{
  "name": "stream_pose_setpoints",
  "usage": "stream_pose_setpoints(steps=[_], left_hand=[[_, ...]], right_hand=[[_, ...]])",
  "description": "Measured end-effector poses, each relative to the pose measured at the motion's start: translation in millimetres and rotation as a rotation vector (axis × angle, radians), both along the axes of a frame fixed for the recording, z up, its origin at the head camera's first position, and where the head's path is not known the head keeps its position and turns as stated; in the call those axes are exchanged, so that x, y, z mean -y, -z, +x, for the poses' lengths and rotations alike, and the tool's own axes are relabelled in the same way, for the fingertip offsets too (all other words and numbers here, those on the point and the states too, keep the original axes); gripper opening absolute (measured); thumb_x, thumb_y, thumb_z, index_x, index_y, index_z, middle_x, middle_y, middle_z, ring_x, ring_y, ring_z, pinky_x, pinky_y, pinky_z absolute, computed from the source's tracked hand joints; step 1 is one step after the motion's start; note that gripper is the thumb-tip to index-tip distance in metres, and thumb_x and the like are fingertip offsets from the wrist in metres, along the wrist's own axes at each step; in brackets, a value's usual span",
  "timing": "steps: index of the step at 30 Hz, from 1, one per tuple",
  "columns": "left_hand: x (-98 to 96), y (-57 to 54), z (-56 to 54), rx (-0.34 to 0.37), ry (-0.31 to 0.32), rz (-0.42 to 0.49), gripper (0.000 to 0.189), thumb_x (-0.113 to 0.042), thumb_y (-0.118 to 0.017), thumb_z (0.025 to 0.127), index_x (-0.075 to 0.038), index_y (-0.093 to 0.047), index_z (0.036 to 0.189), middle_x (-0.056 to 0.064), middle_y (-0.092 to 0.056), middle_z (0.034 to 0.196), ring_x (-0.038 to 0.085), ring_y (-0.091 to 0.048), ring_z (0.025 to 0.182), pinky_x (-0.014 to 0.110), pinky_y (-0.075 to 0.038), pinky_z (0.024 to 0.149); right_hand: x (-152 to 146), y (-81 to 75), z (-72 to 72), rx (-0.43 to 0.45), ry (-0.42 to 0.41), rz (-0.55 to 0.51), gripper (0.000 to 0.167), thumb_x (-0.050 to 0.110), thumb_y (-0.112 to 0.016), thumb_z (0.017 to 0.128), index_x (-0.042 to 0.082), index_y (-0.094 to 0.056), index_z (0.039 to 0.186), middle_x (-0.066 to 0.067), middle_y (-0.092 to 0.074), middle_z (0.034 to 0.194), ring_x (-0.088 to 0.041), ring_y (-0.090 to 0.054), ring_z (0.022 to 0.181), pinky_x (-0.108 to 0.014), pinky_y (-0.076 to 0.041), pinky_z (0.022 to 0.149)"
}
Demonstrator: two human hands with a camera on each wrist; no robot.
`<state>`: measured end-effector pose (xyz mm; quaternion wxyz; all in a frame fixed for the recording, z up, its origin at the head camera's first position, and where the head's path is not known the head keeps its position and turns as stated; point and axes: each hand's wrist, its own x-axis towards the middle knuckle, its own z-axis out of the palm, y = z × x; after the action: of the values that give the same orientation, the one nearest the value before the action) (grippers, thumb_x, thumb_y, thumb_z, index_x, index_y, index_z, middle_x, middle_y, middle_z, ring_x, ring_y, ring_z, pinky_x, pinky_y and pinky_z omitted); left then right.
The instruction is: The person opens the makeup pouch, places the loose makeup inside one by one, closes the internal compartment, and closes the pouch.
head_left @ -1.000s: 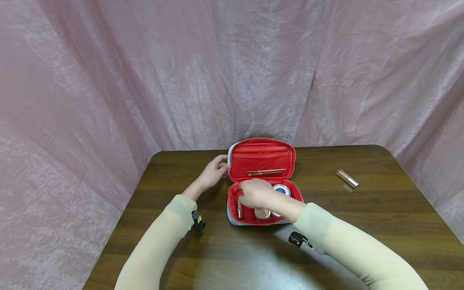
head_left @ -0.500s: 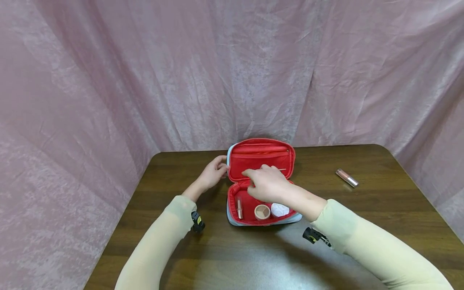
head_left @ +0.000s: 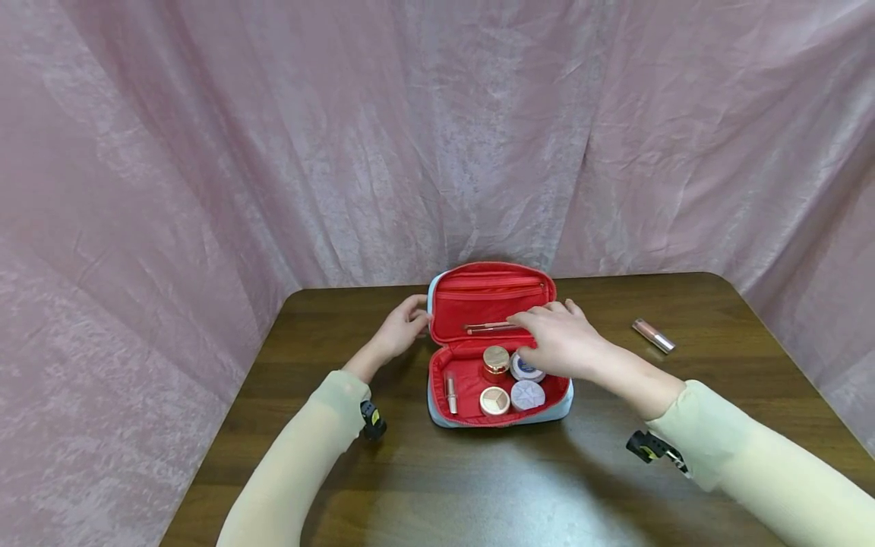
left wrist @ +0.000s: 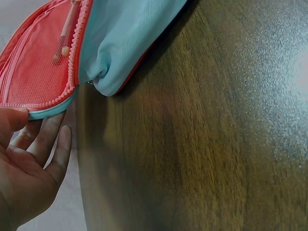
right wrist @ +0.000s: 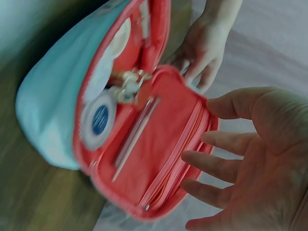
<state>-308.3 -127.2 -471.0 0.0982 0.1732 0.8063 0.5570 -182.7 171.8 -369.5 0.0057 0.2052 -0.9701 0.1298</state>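
A light-blue cosmetic bag (head_left: 440, 418) with a red lining lies unzipped on the table, its lid (head_left: 492, 308) raised at the back. My left hand (head_left: 399, 327) grips the lid's left edge, thumb inside and fingers behind, as the left wrist view shows. With fingers spread and nothing in them, my right hand (head_left: 570, 340) hovers over the bag's right side. Inside the bag sit a gold-lidded jar (head_left: 496, 361), a three-part round palette (head_left: 494, 400), a white patterned round case (head_left: 528, 395), a blue-labelled round case (right wrist: 99, 120) and a slim lipstick tube (head_left: 451, 393). Makeup brushes (head_left: 487, 328) lie against the lid.
A lip gloss tube (head_left: 654, 336) with a silvery end lies on the wooden table (head_left: 437, 486), to the right of the bag. Pink velvet curtain (head_left: 383, 152) hangs just behind the table's back edge.
My right hand has lifted out of the bag's left part and moved right, uncovering the gold-lidded jar. My left hand has stayed on the lid.
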Motion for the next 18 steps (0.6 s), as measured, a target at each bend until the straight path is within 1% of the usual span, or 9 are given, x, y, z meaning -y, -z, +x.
stream_pose_setpoints(steps=[6,12,14,18], left_hand=[[-1.2,0.5,1.3,0.005,0.001,0.009,0.036,-0.005,-0.049,0.106,-0.003,-0.048,0.142,0.020,-0.070,0.114,0.027,-0.069,0.098,0.055,-0.052,0.098],[-0.4,1.6,0.2,0.001,0.006,0.004,0.036,-0.007,-0.051,0.107,-0.003,-0.048,0.143,0.019,-0.070,0.114,0.027,-0.069,0.099,0.054,-0.052,0.098],[-0.4,1.4,-0.1,0.001,0.006,0.005,0.037,-0.007,-0.051,0.107,-0.004,-0.048,0.143,0.020,-0.070,0.114,0.028,-0.069,0.100,0.054,-0.052,0.098],[-0.4,0.6,0.3,-0.002,0.005,0.009,0.037,-0.006,-0.050,0.107,-0.003,-0.048,0.144,0.021,-0.069,0.115,0.032,-0.069,0.101,0.056,-0.051,0.098]], right_hand=[[-33,0.5,-1.6,0.006,0.091,0.025,0.051,0.027,-0.073,0.089,0.011,-0.065,0.137,-0.020,-0.061,0.137,-0.048,-0.046,0.131,-0.077,-0.015,0.110],[-68,-2.4,-4.4,0.023,0.170,0.047,0.055,0.029,-0.072,0.089,0.008,-0.062,0.139,-0.024,-0.058,0.139,-0.052,-0.041,0.132,-0.079,-0.013,0.108],[-80,-3.1,-6.4,0.028,0.193,0.055,0.056,0.030,-0.071,0.090,0.007,-0.061,0.140,-0.026,-0.057,0.140,-0.054,-0.041,0.131,-0.080,-0.013,0.107],[-104,-1.5,-13.0,0.051,0.246,0.060,0.057,0.029,-0.068,0.091,0.004,-0.058,0.141,-0.028,-0.054,0.141,-0.057,-0.038,0.130,-0.081,-0.009,0.107]])
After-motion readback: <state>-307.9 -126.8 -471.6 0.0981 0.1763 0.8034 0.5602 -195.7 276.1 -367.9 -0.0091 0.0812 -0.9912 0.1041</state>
